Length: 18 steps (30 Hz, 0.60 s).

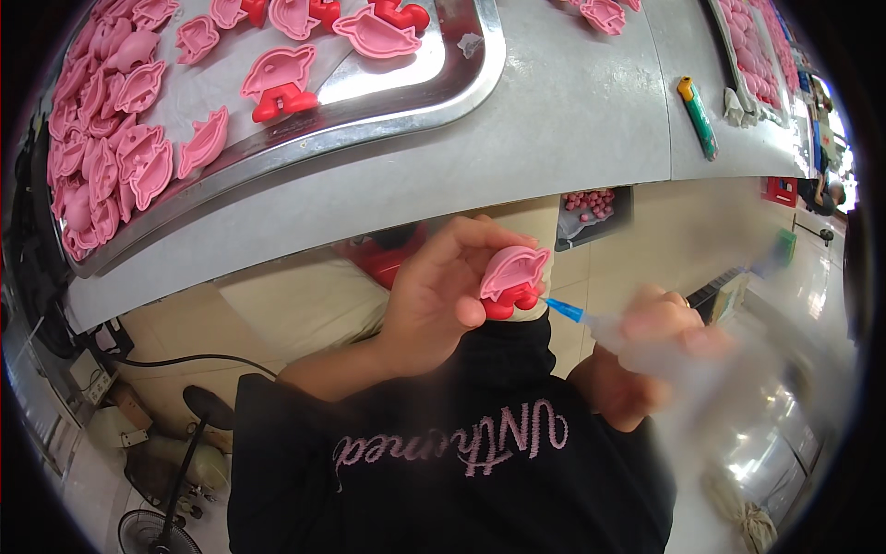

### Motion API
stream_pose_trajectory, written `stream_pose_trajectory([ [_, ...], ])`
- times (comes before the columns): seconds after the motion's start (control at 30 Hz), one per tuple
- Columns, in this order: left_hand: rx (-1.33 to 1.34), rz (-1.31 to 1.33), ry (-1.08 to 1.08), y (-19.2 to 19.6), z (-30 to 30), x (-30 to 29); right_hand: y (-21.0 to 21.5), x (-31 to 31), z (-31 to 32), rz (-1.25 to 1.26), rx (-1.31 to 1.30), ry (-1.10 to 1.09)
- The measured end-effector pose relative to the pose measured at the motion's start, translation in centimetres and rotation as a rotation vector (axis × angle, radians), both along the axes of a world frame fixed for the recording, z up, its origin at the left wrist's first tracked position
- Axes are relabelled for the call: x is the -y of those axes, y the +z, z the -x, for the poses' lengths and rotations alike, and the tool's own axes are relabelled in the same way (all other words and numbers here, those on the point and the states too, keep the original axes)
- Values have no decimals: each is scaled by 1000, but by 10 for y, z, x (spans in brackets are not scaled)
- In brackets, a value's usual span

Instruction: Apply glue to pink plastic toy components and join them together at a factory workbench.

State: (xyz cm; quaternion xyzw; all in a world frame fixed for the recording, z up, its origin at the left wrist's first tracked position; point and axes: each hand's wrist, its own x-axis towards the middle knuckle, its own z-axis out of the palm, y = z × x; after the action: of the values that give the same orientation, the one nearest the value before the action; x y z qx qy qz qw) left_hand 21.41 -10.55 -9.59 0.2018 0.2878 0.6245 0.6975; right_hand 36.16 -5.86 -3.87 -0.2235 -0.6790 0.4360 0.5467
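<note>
My left hand (434,286) is closed round a small toy part, a pink hollow shell (513,270) with a red legs piece (509,301) at its lower edge. The shell's open side faces up toward me. In my right hand (660,342) is a clear squeeze bottle (688,379) with a blue needle tip (564,309), blurred along its body. The tip points left and its end is at or very close to the red piece; whether they touch I cannot tell. Both hands are in front of my body, just off the table's near edge.
A metal tray (461,97) on the grey table (572,111) bears several pink shells, some with red legs. Farther right lie a green and yellow utility knife (698,118) and another tray of pink parts (752,55). Below, a grey bin (591,231) holds pink pieces; a fan (157,531) stands lower left.
</note>
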Motion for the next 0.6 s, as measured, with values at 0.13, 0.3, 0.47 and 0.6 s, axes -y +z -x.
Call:
stream_pose_trajectory([
  [0.13,9,16,-12,0,1,1,-4,0,5,48,-34,93],
  [0.3,24,7,-2,1,-1,0,-6,2,9,-14,-16,29],
  [0.47,21,-6,6,0,-2,-1,-3,4,11,11,35,-16],
  [0.6,18,-13,1,0,-1,-1,-6,-1,12,-67,51,-9],
])
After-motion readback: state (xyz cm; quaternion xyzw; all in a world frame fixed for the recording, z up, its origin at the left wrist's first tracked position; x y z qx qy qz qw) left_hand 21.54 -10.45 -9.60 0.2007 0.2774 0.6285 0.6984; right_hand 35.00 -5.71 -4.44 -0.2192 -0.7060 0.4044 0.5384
